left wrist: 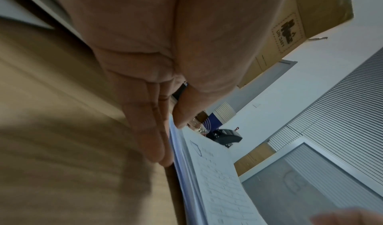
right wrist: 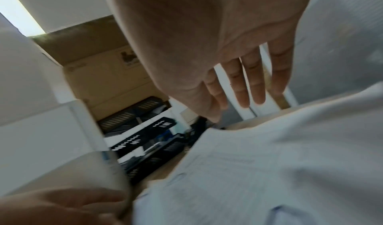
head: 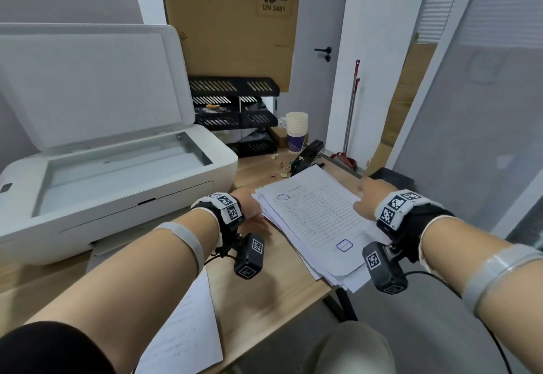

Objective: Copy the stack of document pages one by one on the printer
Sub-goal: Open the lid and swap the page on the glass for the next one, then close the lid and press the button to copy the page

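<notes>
**Paper stack sits between two flat hands**

Paper stack [head: 311,221], a messy pile of white printed pages with tables and blue stamps on them, lies on the light wooden bench [head: 264,279] to the right of the white flatbed printer [head: 117,174]. The printer's white lid [head: 88,80] stands open and its glass plate [head: 123,168] has no page on it.

What could go wrong? The pages are not lined up; their edges stick out in steps. If one page is pulled up fast, the next one may stick to it and two may come up together. Then one page would not get copied. The pile also hangs a little over the front edge of the bench, so a hard push from the side could make some sheets slide off to the floor.

The left hand [head: 255,212] lies at the left edge of the pile. In the left wrist view its fingers [left wrist: 151,130] are straight and close together, lying right along the side of the pages, and the thumb comes over the top edge. It does not seem to pinch a page yet.

The right hand [head: 370,197] is at the right edge of the pile, over the top page. Its fingers [right wrist: 250,81] are straight and spread apart, holding nothing.
</notes>
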